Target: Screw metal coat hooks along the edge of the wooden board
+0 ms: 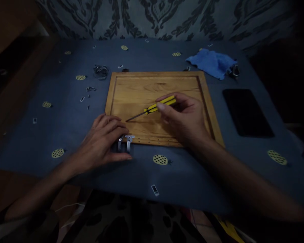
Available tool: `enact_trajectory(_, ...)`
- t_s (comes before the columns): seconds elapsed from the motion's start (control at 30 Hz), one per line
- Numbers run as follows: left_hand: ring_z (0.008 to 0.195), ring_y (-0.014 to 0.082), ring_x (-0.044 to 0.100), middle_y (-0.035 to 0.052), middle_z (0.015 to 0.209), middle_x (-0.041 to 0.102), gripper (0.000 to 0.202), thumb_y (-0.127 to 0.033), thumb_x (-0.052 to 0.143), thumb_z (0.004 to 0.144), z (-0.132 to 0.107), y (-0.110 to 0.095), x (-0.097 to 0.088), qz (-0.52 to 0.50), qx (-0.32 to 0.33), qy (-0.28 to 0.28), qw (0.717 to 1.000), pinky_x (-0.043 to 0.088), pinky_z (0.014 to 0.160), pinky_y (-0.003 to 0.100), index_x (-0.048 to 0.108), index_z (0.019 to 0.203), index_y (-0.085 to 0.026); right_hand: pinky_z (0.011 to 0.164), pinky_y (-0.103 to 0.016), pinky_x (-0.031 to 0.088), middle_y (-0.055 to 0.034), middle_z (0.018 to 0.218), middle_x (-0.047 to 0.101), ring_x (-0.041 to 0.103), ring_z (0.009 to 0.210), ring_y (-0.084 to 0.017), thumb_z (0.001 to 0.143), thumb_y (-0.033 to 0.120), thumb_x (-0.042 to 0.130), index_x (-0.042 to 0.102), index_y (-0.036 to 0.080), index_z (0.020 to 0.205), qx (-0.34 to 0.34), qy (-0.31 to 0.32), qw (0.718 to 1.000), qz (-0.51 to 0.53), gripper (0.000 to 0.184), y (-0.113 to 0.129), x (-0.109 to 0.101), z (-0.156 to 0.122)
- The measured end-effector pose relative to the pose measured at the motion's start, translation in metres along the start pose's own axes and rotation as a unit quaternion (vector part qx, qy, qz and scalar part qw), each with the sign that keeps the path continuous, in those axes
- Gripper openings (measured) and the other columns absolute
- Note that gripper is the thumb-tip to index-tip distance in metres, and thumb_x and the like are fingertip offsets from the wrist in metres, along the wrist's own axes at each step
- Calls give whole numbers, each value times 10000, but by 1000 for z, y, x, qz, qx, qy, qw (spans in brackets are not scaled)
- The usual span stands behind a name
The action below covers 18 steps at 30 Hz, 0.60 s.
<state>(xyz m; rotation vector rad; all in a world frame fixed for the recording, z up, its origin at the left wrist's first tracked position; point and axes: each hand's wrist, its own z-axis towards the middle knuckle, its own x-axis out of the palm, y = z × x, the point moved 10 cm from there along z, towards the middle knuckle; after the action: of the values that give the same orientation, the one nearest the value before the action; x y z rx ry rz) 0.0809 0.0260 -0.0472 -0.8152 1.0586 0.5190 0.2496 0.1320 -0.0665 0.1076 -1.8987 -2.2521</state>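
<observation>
Counter (71,128) bears a blue cover printed with yellow pineapples; lighting dim. At left, small loose screws (88,107) and a little group of metal pieces (90,89) lie on the cover, with a tangled heap of shiny hardware (100,72) farther back, near the board's far left corner. Next, the left hand (103,138) lies over the near left corner of the board, back of the hand upward; its fingers are spread, thumb standing apart along the near side. Two metal brackets (129,143) sit side by side at the near edge, in the space between index finger and thumb; contact with the skin cannot be told. The wooden board (152,87) lies flat in the middle of the counter, raised rim around a recessed panel, small dark holes along its near edge. Above it, a yellow-and-black screwdriver (149,109) slants down toward the left, tip close to the left hand; whether the tip touches wood is unclear. The right hand (187,116) pinches its handle between thumb and fingers. Farther right, a crumpled blue cloth (210,63) lies beyond the board, a dark shiny object (235,71) at its right end, and a flat black slab (248,113) rests nearer.
</observation>
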Motion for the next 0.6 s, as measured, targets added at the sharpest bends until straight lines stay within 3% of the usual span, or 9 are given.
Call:
enact_trajectory(0.1,1195,301,568,81,1148,702,539,-664,634,900,1,-1,4,12,1,-3,1000,377,1095,510,624,1168,-196,458,-236,413,37,726,637,451,495,-75,826,351,816,763,246,847,-45,-21,999,17,120,23,-3,-3)
enact_trajectory(0.27,1182,300,577,82,1129,706,505,-626,667,900,-1,1,7,3,-3,-4,1000,388,1075,511,640,1140,-183,492,-256,470,15,812,661,558,580,-112,870,551,768,717,276,843,-111,-4,994,-23,281,60,7,-20)
enact_trajectory(0.47,1169,303,575,93,1108,698,477,-596,665,915,-2,1,7,-1,2,-13,1000,422,1027,493,653,1113,-162,617,-305,539,-12,911,719,641,681,-151,972,505,656,702,272,946,-123,59,985,-102,240,67,28,-43)
enact_trajectory(0.6,1180,305,571,90,1108,699,466,-610,651,918,-2,2,8,-9,-2,-17,1000,420,1037,495,659,1095,-179,634,-300,552,2,919,719,647,681,-143,962,498,671,693,278,968,-119,38,987,-99,222,65,32,-41)
